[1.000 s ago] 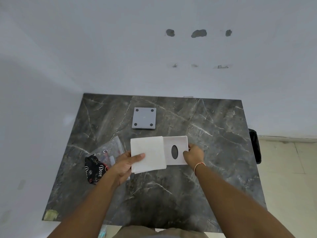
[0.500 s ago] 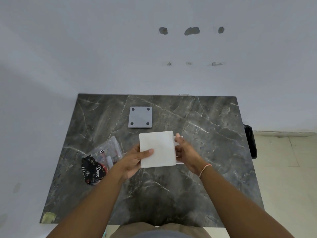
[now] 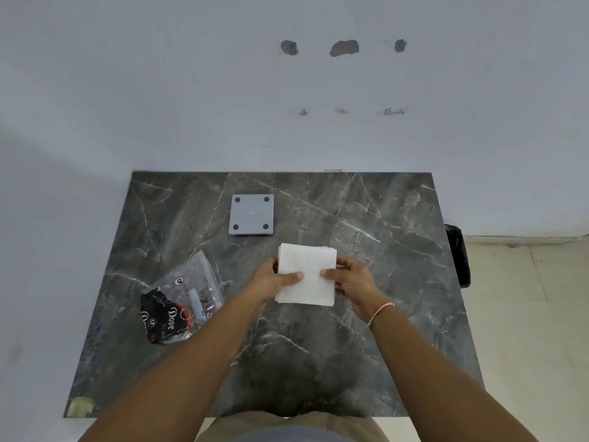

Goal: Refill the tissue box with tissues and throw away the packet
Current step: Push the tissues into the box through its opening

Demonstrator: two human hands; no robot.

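Both hands, left hand (image 3: 271,279), right hand (image 3: 352,282), gripping tissue stack (image 3: 307,274) (white)

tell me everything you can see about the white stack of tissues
The white square stack of paper tissues looks soft and layered, with slightly uneven edges at its top right corner. It lies roughly flat above the dark grey marble-look table, near the middle. The left hand grips its left edge and the right hand its right edge, thumbs on top. Whether anything lies beneath it cannot be told.
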